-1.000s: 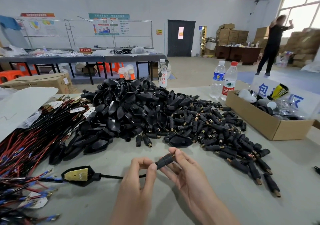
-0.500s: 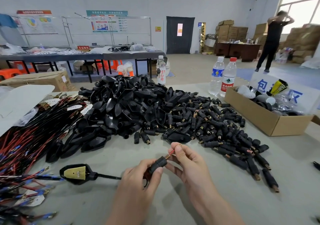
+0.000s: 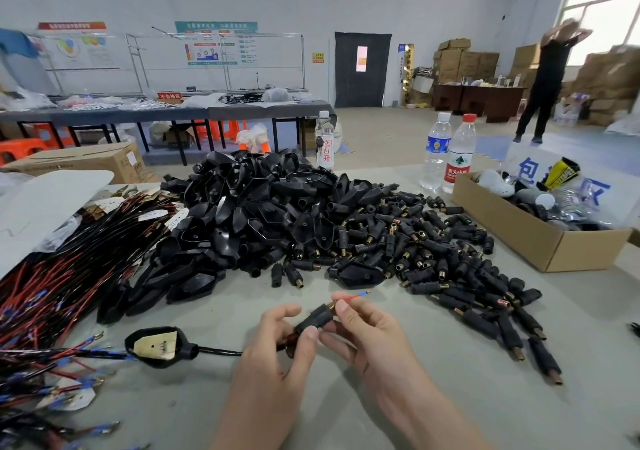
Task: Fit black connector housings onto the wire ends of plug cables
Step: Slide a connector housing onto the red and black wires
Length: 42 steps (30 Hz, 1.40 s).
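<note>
Centre-front, left hand [image 3: 273,363], right hand [image 3: 367,338] pinching housing [image 3: 317,318]

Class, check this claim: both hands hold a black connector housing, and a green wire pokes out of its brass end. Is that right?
No: the head view shows a red wire, not green. The rest stands: left hand and right hand hold the black connector housing, the wire poking from its brass end.
</note>
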Motion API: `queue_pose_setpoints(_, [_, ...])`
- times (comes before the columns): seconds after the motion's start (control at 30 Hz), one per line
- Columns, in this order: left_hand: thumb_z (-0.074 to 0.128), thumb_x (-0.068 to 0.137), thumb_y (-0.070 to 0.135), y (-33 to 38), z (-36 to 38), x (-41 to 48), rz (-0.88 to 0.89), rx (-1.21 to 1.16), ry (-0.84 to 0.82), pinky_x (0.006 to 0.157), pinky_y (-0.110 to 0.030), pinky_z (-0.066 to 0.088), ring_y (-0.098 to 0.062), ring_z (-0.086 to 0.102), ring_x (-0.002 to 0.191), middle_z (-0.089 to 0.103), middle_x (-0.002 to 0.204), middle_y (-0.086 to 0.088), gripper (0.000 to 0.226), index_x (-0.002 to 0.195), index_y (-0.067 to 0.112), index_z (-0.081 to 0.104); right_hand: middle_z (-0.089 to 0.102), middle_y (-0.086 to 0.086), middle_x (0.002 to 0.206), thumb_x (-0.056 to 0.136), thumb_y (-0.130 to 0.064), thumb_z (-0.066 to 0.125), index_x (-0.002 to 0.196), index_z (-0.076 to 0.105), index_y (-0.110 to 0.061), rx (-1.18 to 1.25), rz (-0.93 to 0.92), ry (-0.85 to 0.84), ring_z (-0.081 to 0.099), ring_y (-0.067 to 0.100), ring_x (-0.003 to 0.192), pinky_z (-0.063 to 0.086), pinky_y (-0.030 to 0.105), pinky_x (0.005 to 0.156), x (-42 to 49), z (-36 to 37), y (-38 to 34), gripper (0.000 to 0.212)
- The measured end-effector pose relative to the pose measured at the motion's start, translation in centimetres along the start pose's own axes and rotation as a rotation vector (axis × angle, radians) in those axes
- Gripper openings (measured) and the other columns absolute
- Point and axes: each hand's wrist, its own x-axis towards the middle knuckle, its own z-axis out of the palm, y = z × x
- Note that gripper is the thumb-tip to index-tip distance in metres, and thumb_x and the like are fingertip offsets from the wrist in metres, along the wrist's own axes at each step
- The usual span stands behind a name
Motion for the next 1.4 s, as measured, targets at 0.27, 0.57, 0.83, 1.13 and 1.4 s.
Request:
queue_pose_setpoints(0.27, [0.06, 0.089, 0.037, -0.3, 0.0, 0.4, -0.056, -0.003, 0.075, 0.071, -0.007, 0.04, 0.0, 0.061, 0.088, 0.067, 0.081, 0.018, 0.009, 0.089, 0.036, 0.051, 0.071, 0.013, 0.082, 0.094, -0.002, 0.058, 0.102, 0.065, 0.0, 0.07, -0.023, 0.076, 0.07, 0.019, 0.075, 0.059, 0.025, 0.065, 0.4, 0.0, 0.2, 0.011])
queue_pose_setpoints(0.57, [0.061, 0.096, 0.033, 0.3, -0.4, 0.7, -0.136, -0.28, 0.101, 0.069, -0.025, 0.039, -0.008, 0.053, 0.069, 0.061, 0.07, 0.007, 0.015, 0.083, 0.025, 0.059, 0.071, 0.017, 0.086, 0.094, 0.003, 0.055, 0.104, 0.063, 0.005, 0.21, 0.031, 0.055, 0.072, 0.02, 0.079, 0.06, 0.026, 0.065, 0.4, 0.5, 1.2, 0.013])
queue_pose_setpoints(0.83, [0.06, 0.095, 0.026, 0.0, 0.0, 0.7, -0.13, -0.209, 0.156, 0.064, -0.014, 0.039, -0.005, 0.054, 0.067, 0.06, 0.068, 0.015, 0.012, 0.085, 0.031, 0.059, 0.071, 0.015, 0.088, 0.08, -0.005, 0.067, 0.1, 0.068, 0.0, 0.211, 0.021, -0.011, 0.07, 0.02, 0.08, 0.06, 0.029, 0.073, 0.5, 0.4, 1.2, 0.021])
queue_pose_setpoints(1.13, [0.059, 0.095, 0.024, 0.0, 0.6, 0.6, -0.059, -0.073, 0.179, 0.054, -0.014, 0.038, -0.009, 0.051, 0.061, 0.057, 0.069, 0.015, 0.013, 0.083, 0.028, 0.059, 0.073, 0.02, 0.092, 0.082, -0.013, 0.067, 0.105, 0.067, 0.002, 0.196, 0.056, 0.019, 0.073, 0.02, 0.076, 0.059, 0.024, 0.069, 0.6, 0.8, 2.0, 0.027])
queue_pose_setpoints(1.4, [0.055, 0.097, 0.022, 0.4, 1.2, 0.7, -0.103, -0.097, 0.247, 0.048, -0.015, 0.036, -0.005, 0.044, 0.043, 0.05, 0.048, 0.016, 0.012, 0.085, 0.025, 0.055, 0.072, 0.014, 0.079, 0.099, 0.001, 0.048, 0.104, 0.064, 0.005, 0.174, 0.06, 0.063, 0.07, 0.015, 0.066, 0.058, 0.022, 0.062, 0.8, 1.3, 2.0, 0.017])
